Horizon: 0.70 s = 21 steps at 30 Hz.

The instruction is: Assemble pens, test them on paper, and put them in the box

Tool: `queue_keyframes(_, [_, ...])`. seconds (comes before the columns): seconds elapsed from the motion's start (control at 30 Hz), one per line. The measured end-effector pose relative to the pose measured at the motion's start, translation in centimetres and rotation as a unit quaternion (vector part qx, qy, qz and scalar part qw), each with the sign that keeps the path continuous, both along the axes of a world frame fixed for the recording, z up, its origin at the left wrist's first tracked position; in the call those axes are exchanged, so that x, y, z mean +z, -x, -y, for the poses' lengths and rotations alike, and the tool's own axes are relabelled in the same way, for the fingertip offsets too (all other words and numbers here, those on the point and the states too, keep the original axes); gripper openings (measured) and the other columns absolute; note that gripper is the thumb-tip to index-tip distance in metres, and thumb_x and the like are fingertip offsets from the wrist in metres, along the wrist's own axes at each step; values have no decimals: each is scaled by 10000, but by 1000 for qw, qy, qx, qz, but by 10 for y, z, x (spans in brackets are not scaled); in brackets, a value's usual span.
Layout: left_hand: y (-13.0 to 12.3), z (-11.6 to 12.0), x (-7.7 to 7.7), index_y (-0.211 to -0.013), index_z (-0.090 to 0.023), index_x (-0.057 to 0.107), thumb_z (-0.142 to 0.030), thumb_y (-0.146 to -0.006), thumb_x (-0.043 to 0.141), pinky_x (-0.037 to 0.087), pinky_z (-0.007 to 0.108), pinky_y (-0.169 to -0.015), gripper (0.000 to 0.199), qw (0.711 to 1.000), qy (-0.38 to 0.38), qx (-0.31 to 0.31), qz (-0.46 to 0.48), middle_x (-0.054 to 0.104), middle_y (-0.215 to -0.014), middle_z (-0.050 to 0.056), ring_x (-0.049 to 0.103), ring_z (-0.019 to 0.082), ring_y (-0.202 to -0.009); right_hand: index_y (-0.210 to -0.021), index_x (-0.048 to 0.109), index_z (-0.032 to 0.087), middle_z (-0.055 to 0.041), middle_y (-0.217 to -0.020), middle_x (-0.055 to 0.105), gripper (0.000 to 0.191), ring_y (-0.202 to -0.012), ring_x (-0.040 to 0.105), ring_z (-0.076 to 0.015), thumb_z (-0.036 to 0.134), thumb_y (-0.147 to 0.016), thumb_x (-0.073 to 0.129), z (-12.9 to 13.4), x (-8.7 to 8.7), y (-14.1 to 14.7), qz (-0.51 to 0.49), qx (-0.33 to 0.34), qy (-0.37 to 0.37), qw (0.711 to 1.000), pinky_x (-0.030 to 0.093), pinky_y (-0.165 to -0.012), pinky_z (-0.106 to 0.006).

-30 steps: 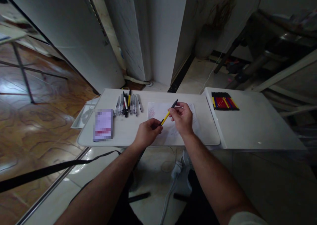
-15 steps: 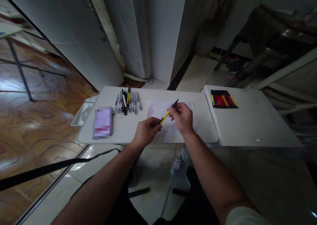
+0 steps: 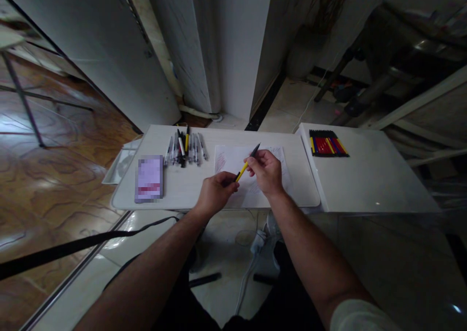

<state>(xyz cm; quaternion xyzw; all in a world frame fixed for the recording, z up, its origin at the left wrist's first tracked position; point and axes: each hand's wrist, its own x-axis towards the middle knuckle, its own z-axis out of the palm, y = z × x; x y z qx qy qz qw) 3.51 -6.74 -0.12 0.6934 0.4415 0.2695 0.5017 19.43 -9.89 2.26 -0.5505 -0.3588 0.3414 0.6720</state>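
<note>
A yellow pen (image 3: 243,169) with a black tip end and a black rear end is held slantwise between my two hands, over a sheet of paper (image 3: 225,157) with red and dark scribbles. My left hand (image 3: 217,191) pinches its lower, rear end. The fingers of my right hand (image 3: 267,171) close around it near the dark tip, which points up and away to the right. To the left on the white table (image 3: 189,190) lies a loose group of pens (image 3: 182,148), several clear, others white-and-black or yellow-and-black.
A phone-like object with a blurred screen (image 3: 149,178) lies at the table's left. On the white surface (image 3: 372,175) at right sits a neat row of red, yellow and blue pens (image 3: 329,144). A white power strip (image 3: 258,242) and cable are on the floor below.
The whole view shifts slightly. Both hands keep hold of the yellow pen in nearly the same pose; nothing is let go or picked up.
</note>
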Motion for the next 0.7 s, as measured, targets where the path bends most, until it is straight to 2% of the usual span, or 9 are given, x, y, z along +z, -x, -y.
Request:
queue_keyframes(0.2, [1, 1, 4, -901, -171, 737, -326, -802, 638, 469, 248, -594, 209, 996, -70, -45, -38, 728, -726, 30, 633, 143, -628, -863, 611, 180, -18, -762, 714, 269, -538, 576, -95, 386, -737, 731, 2, -5, -4, -3, -17, 0, 1000, 457, -439, -199])
queue_keyframes(0.37, [1, 0, 3, -894, -168, 742, -266, -794, 637, 477, 244, -648, 175, 995, -100, -23, -7, 743, -834, 44, 637, 138, -693, -875, 628, 178, -23, -769, 713, 258, -544, 580, -99, 379, -750, 729, 4, -8, 3, 6, 13, 8, 1000, 462, -447, -207])
queue_keyframes(0.5, [0, -2, -2, -887, -164, 710, -273, -780, 641, 474, 242, -611, 167, 998, -42, -30, 37, 722, -768, 30, 626, 134, -648, -942, 654, 171, -31, -779, 706, 296, -578, 597, -118, 385, -748, 724, 4, -10, 6, 52, 41, 32, 997, 468, -456, -222])
queue_keyframes(0.6, [-1, -6, -4, -822, -159, 659, -274, -740, 671, 474, 232, -581, 142, 995, 20, 14, 93, 695, -708, 17, 622, 128, -616, -998, 668, 169, -56, -860, 723, 326, -656, 633, -140, 363, -740, 717, 4, -13, 7, 117, 44, 64, 990, 502, -522, -247])
queue_keyframes(0.7, [-3, -10, -1, -766, -156, 603, -262, -695, 698, 451, 218, -508, 159, 983, 86, 66, 151, 646, -616, -5, 590, 115, -538, -950, 684, 171, -62, -860, 727, 270, -707, 650, -155, 317, -725, 716, 7, -15, 8, 200, 61, 85, 974, 515, -598, -265])
